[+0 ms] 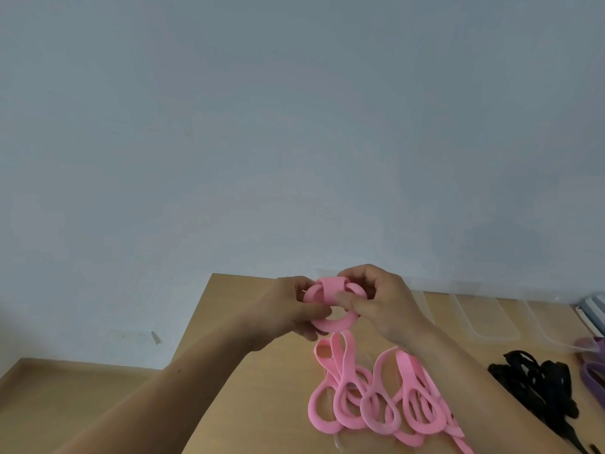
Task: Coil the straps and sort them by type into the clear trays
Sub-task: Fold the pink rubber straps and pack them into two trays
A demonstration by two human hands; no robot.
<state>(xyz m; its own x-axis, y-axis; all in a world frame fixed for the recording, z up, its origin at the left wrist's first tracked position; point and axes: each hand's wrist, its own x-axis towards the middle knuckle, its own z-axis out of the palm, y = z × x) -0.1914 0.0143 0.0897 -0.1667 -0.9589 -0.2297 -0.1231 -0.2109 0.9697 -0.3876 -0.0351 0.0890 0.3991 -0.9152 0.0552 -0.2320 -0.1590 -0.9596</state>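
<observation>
Pink elastic strap coil (331, 311) is pinched mid-wrap in the grip of left hand (291, 311) and right hand (384, 306); tucking, then placement in a clear plastic tray (481, 322) at right, is judged next.

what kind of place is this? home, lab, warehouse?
Likely a plain indoor room used as a sorting bench; I can't tell home from office. Cues: a wooden table against a bare wall, clear trays at the back, and pink straps and black straps piled loose.

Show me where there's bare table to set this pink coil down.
Widest bare wood: between the table's left edge and the loose pink straps. Smaller patch: between the right hand on the pink coil, clear trays and black straps. Far right is crowded: black straps beside the purple strap.
</observation>
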